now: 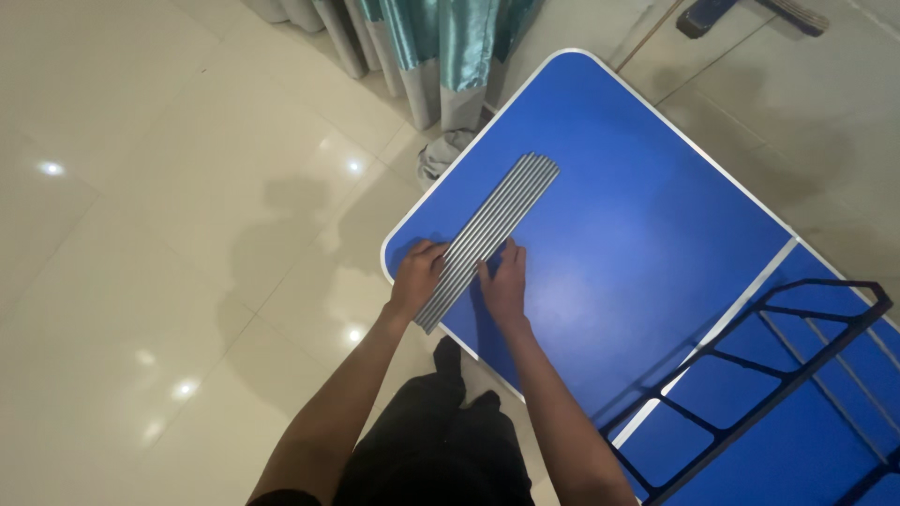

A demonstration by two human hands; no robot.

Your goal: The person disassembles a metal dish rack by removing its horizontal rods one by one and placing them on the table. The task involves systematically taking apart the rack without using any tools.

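A: What is seen on the bench (647, 225)?

B: A row of thin grey metal rods (489, 236) is laid flat on the blue top, side by side and touching, running from about seven o'clock near the bench's edge towards one o'clock. The far ends are lined up almost evenly; the near ends, just at the edge, are bracketed by the two hands.

A: How far along is the work judged to be?

B: The rods are already gathered into one tight band, so the collecting appears done. What seems left is the squaring of the near ends, or the lifting of the bundle; nothing is raised off the bench yet.

A: How are the hands posed?

B: The left hand (417, 275) is placed at nine o'clock of the band's near end, fingers curled and pressed against its outer rod. The right hand (506, 281) is set at three o'clock, palm down, fingers pointing away and laid along the opposite side. Both forearms are stretched forward from the body, roughly parallel.

A: And the grip?

B: Neither grip is clenched round anything: the rods are only pressed from both sides, not enclosed.

A: What else is in view?

B: A dark metal frame (778, 356) is seen at four o'clock on the bench, teal curtains (441, 47) at twelve o'clock, and a glossy tiled floor (141, 234) at nine.
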